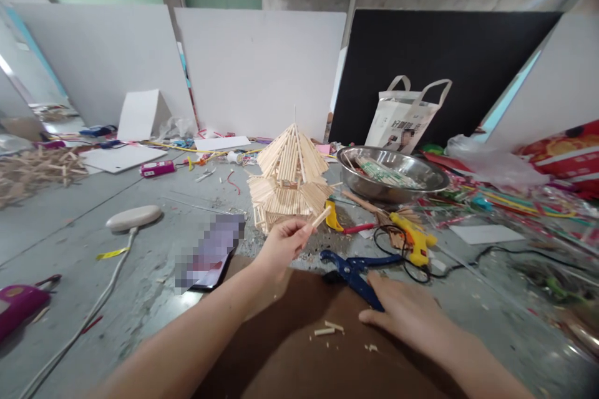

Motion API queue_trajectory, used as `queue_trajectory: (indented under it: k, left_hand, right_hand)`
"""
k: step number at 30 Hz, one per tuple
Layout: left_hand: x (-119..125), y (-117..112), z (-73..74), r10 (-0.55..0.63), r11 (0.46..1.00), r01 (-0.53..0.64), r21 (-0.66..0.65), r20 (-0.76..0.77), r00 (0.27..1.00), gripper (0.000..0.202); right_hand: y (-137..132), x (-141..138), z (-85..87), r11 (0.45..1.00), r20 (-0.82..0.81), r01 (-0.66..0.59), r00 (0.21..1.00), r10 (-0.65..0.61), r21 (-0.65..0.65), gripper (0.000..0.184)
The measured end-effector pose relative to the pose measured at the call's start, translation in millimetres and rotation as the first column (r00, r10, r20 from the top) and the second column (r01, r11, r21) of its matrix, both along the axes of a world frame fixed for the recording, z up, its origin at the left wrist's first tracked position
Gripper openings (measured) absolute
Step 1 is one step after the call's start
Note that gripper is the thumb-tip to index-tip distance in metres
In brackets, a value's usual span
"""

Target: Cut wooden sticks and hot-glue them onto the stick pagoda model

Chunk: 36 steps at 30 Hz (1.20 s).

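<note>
Short pale wooden sticks [321,218] stick out of my left hand [291,243], which pinches them between thumb and fingers. I cannot tell how many there are. Just behind that hand stands a small pavilion model [294,165] of the same pale sticks, with a pointed upper roof and a flared lower tier. My right hand [407,315] is closed around one handle of blue pliers [349,269]. Their jaws point left and their handles are spread apart. Below, a few cut stick pieces [325,330] lie on a brown surface [276,361].
A yellow glue gun [414,243] with a black cord lies right of the pliers. Behind it stands a steel basin [388,187] holding packets. To the left are a phone [213,252] and a white corded device [133,218]. Upright boards [262,68] line the back.
</note>
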State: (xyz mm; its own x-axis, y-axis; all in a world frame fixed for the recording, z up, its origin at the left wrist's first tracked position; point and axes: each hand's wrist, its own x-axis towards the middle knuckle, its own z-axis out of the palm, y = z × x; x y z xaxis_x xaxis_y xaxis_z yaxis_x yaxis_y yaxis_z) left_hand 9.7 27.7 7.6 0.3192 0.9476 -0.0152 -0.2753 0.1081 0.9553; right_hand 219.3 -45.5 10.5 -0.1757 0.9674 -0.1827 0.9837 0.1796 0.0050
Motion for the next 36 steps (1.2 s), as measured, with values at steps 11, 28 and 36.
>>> queue_trajectory:
  k: [11,28,36]
  left_hand:
    - [-3.5,-28.5,-17.6,-0.252,0.938,0.303,0.170,-0.265,0.931,0.027]
    - [1.8,-33.7,-29.4,-0.340,0.937,0.349,0.015,-0.188,0.921,0.030]
    - [10.0,-42.6,-28.2,-0.379,0.895,0.415,0.163,-0.212,0.901,0.028]
  right_hand:
    - [6.3,11.3,19.5,0.954,-0.274,0.297,0.921,-0.278,0.031,0.028]
    - [7.4,-5.2,-6.3,0.942,-0.932,-0.039,-0.144,-0.334,-0.332,0.037]
    - [0.1,-18.5,-11.2,0.948,-0.888,-0.070,-0.333,-0.316,-0.311,0.046]
